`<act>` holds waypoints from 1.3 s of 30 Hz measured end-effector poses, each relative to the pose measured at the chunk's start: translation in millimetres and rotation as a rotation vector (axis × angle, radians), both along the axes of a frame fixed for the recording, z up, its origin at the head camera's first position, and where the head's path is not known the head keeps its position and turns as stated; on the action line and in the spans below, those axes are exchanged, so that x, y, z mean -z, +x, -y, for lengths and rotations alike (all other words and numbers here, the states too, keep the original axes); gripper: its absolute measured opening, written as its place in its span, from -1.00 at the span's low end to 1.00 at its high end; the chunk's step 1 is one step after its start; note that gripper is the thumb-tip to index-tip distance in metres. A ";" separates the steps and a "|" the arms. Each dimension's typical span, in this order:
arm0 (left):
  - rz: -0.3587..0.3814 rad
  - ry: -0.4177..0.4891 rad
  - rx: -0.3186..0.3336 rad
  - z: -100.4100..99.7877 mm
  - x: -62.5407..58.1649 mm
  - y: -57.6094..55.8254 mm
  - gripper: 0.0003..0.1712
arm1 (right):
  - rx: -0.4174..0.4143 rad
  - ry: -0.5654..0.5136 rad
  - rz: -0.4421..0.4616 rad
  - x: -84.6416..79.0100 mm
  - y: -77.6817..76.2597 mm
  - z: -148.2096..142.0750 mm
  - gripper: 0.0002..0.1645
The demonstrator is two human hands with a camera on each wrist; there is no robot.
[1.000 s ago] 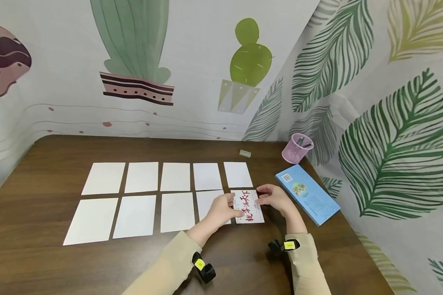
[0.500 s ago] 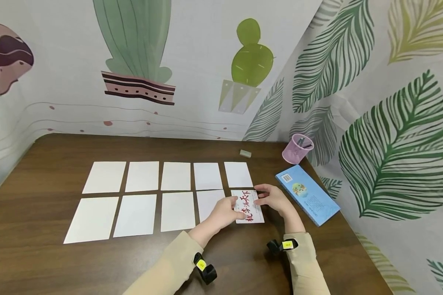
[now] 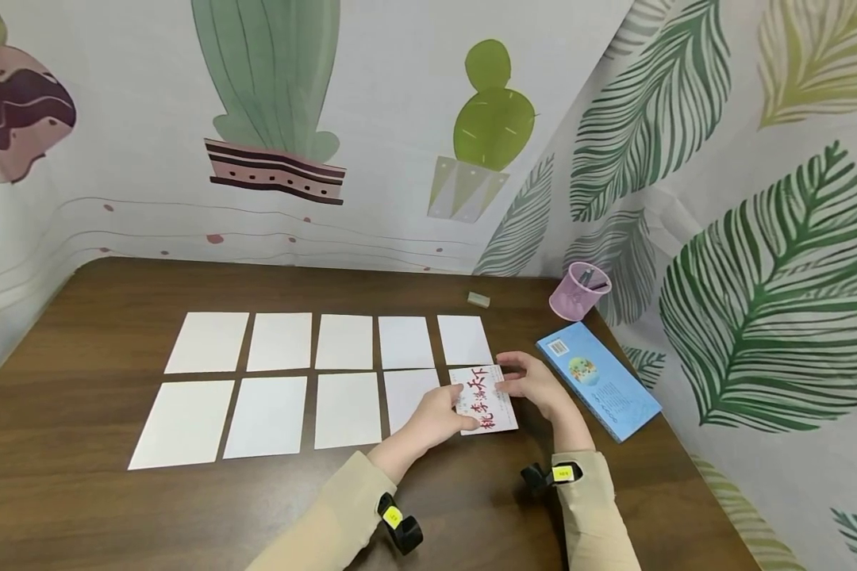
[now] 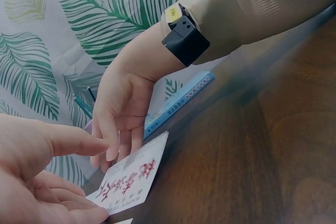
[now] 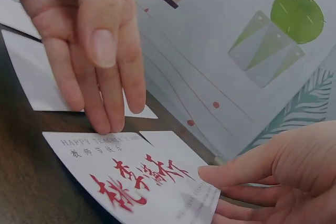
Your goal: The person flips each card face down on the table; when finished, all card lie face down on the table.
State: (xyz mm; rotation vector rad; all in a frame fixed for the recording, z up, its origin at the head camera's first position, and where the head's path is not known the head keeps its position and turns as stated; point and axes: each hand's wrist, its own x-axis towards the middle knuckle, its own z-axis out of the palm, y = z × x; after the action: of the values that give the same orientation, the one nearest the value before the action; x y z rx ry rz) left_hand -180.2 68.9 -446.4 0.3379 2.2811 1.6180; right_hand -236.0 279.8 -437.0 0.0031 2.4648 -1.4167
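Observation:
A white greeting card (image 3: 487, 400) with red brush lettering lies at the right end of the front row of cards, its printed face up. My left hand (image 3: 434, 414) is at its left side; in the left wrist view the fingertips (image 4: 97, 214) reach the card's edge and the thumb stays raised above it. At the opposite edge my right hand (image 3: 536, 385) has its thumb tip (image 5: 209, 174) touching the border, with the other fingers loosely extended alongside. Part of the card's left side is hidden by the left hand.
Blank white cards (image 3: 273, 416) form two rows on the brown table (image 3: 207, 515). A blue book (image 3: 600, 381) lies right of my right hand. Behind it stands a pink mesh pen cup (image 3: 580, 293), with a small eraser-like block (image 3: 478, 300) to its left.
Both hands stay at the printed card, which has turned very slightly, its right side a little farther up. The head view has shifted a little.

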 end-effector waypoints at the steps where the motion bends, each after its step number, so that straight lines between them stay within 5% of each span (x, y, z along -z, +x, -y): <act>1: 0.003 0.002 -0.001 0.0 0.4 -0.1 -0.20 | 0.004 -0.020 0.008 -0.4 -0.2 -0.1 -0.23; 6: 0.007 0.006 -0.004 0.0 1.0 -0.7 -0.20 | 0.027 -0.077 0.043 0.4 -2.5 -1.2 -0.11; 14: 0.008 0.013 -0.005 0.5 1.3 -1.1 -0.21 | -0.039 -0.166 0.135 9.4 -5.8 -2.7 -0.43; 24: 0.049 0.071 -0.007 4.5 3.3 -3.4 -0.20 | -0.081 -0.180 0.175 8.2 -5.8 2.9 -0.49; 28: 0.057 0.116 -0.038 8.6 2.5 -8.2 -0.25 | -0.053 -0.154 0.134 1.8 -8.5 7.5 -0.52; 35: -0.078 0.259 -0.217 22.4 -14.3 -16.8 -0.51 | 0.083 -0.153 -0.027 -22.3 -9.9 35.4 -0.53; 39: -0.119 0.260 -0.263 29.3 -21.7 -18.5 -0.57 | 0.121 -0.165 -0.111 -33.9 -8.0 60.7 -0.59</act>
State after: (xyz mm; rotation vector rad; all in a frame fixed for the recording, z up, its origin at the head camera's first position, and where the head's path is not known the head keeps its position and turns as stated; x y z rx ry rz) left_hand -198.7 39.6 -424.7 0.2049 2.2805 2.0874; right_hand -244.0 219.1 -403.1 0.0395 2.4640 -1.7116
